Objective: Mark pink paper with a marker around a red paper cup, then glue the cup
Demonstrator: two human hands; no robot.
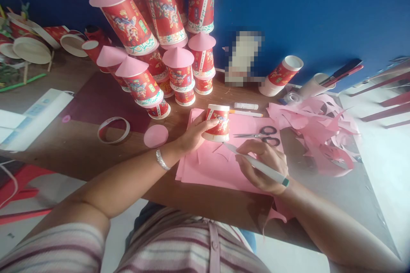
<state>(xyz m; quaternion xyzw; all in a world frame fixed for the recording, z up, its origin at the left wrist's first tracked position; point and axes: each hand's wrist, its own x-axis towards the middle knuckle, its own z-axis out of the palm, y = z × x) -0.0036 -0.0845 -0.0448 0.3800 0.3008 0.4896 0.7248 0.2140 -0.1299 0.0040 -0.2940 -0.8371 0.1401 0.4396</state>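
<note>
My left hand (194, 132) is wrapped round a red printed paper cup (221, 121), which stands upside down over the pink paper (208, 170) with its white base upward. In my right hand (265, 164) is a white marker pen (269, 171), its tip pointing toward the lower rim of the cup. I cannot tell whether the tip touches. Black-handled scissors (267, 135) lie on the paper just beyond my right hand. To the left of my left hand lies a pink paper disc (156, 136).
Several red cup towers with pink cone tops (177, 66) stand at the back left. A paper ring (113, 130) lies on the left. Pink scraps (326, 132) are heaped on the right, near a pen holder (315, 84) and stacked cups (282, 74). A marker cap (246, 106) lies behind the scissors.
</note>
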